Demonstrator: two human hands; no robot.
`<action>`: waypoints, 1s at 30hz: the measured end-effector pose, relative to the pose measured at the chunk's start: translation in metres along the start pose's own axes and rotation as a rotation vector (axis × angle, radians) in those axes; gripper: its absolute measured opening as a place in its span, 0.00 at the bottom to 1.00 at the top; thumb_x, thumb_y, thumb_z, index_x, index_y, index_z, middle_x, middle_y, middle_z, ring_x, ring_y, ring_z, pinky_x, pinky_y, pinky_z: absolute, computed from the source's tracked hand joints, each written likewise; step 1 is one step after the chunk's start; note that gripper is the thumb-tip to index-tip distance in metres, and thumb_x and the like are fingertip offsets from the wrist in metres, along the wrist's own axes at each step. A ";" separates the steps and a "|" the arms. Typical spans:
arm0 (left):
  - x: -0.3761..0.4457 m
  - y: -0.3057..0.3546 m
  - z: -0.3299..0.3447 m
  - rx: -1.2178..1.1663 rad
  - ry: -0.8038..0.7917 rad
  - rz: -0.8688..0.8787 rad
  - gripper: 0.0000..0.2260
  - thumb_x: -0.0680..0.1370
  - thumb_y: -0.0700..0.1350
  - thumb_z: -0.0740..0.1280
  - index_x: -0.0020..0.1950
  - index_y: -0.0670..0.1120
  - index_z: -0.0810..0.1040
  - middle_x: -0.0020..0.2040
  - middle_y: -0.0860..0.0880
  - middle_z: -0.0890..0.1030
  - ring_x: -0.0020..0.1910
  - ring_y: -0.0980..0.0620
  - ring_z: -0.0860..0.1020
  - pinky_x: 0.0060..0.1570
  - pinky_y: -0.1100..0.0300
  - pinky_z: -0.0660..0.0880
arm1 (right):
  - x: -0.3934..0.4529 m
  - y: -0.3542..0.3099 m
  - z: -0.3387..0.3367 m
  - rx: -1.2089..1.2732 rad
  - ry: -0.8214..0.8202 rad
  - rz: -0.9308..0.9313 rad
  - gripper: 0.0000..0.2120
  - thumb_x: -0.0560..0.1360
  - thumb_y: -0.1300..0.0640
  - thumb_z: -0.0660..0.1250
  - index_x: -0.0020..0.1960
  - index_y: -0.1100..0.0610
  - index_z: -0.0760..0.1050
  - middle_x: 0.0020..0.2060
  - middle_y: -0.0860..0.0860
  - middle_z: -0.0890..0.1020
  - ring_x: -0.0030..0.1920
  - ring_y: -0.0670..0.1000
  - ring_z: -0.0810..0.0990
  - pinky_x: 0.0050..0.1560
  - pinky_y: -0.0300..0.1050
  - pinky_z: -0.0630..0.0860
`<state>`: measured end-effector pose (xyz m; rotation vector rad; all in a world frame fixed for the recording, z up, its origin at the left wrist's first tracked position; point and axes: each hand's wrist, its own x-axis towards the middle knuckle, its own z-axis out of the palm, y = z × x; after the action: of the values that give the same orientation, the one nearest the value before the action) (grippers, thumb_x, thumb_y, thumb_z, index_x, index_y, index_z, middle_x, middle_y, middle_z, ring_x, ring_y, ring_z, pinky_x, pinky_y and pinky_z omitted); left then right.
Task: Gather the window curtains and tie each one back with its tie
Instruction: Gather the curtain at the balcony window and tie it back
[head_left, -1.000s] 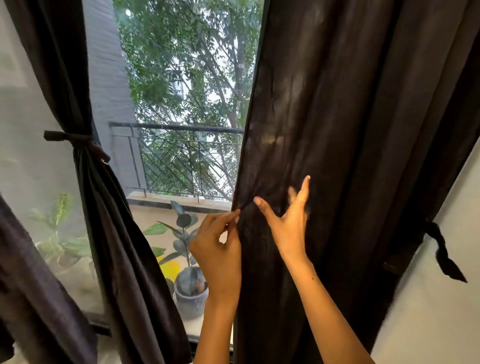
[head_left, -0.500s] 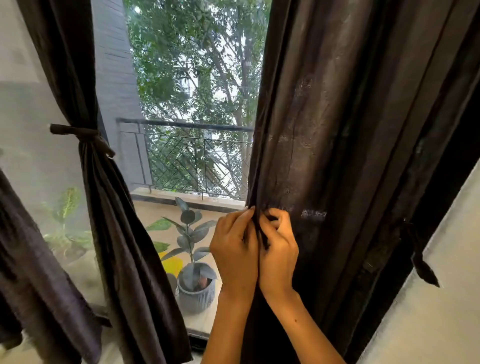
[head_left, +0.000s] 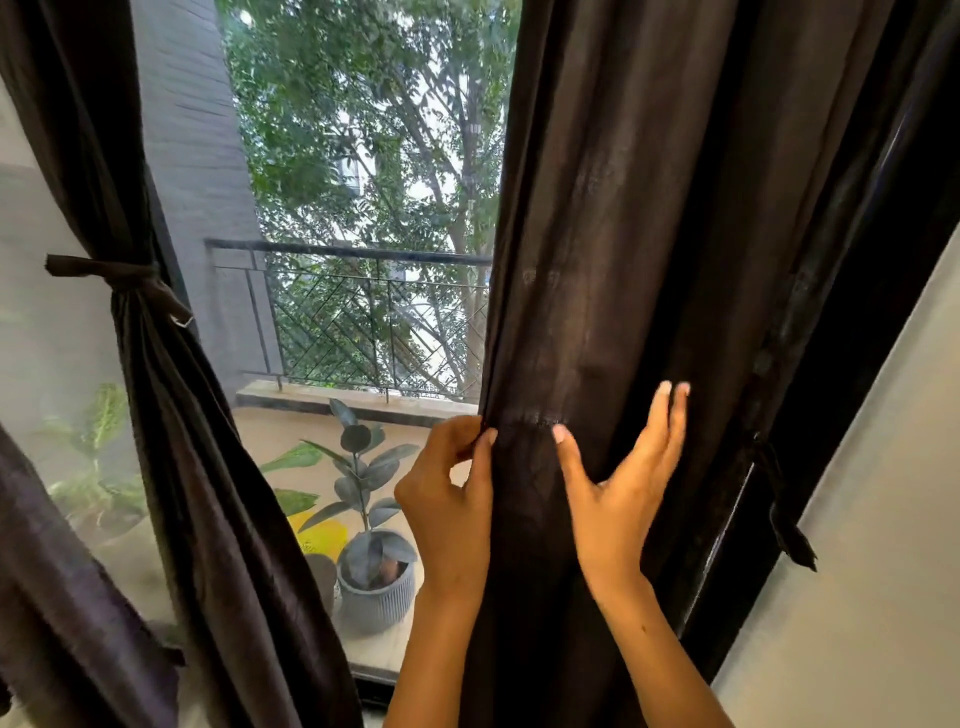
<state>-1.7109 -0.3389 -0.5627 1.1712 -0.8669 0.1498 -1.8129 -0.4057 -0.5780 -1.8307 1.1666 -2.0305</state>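
grey ribbed pot (head_left: 376, 597) holds a plant; left hand (head_left: 449, 512) pinches curtain (head_left: 623, 260)

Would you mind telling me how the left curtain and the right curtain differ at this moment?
The left curtain is cinched by a knotted tie; the right curtain hangs loose, its tie dangling by the wall. No hand touches the left curtain; the left hand pinches the right curtain's edge while the right hand spreads open against it. Both are dark fabric.

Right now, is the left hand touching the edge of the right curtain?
Touching. The head view shows the left hand pinching the inner edge of the right curtain between thumb and fingertips, with no gap visible.
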 end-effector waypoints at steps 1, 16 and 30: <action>0.001 0.000 -0.001 0.013 0.005 0.025 0.10 0.73 0.36 0.72 0.43 0.52 0.78 0.38 0.58 0.82 0.38 0.62 0.80 0.42 0.68 0.75 | 0.005 0.000 0.002 0.048 -0.035 0.080 0.39 0.71 0.50 0.74 0.75 0.58 0.58 0.74 0.53 0.63 0.73 0.46 0.62 0.71 0.36 0.61; -0.003 -0.002 -0.002 0.055 -0.137 0.153 0.08 0.70 0.40 0.75 0.49 0.44 0.85 0.45 0.51 0.85 0.44 0.60 0.82 0.47 0.67 0.77 | -0.038 -0.017 0.021 -0.029 -0.479 -0.017 0.14 0.75 0.58 0.64 0.61 0.55 0.76 0.53 0.54 0.80 0.49 0.48 0.81 0.46 0.42 0.78; 0.006 -0.019 -0.011 0.049 -0.057 0.068 0.13 0.73 0.35 0.71 0.42 0.55 0.77 0.38 0.56 0.81 0.39 0.58 0.81 0.41 0.57 0.77 | 0.011 0.011 0.018 0.264 -0.159 0.322 0.52 0.65 0.37 0.72 0.78 0.45 0.44 0.75 0.54 0.61 0.73 0.43 0.62 0.71 0.38 0.61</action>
<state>-1.6912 -0.3392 -0.5739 1.1972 -0.9584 0.1952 -1.8034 -0.4278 -0.5775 -1.5347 1.0169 -1.7315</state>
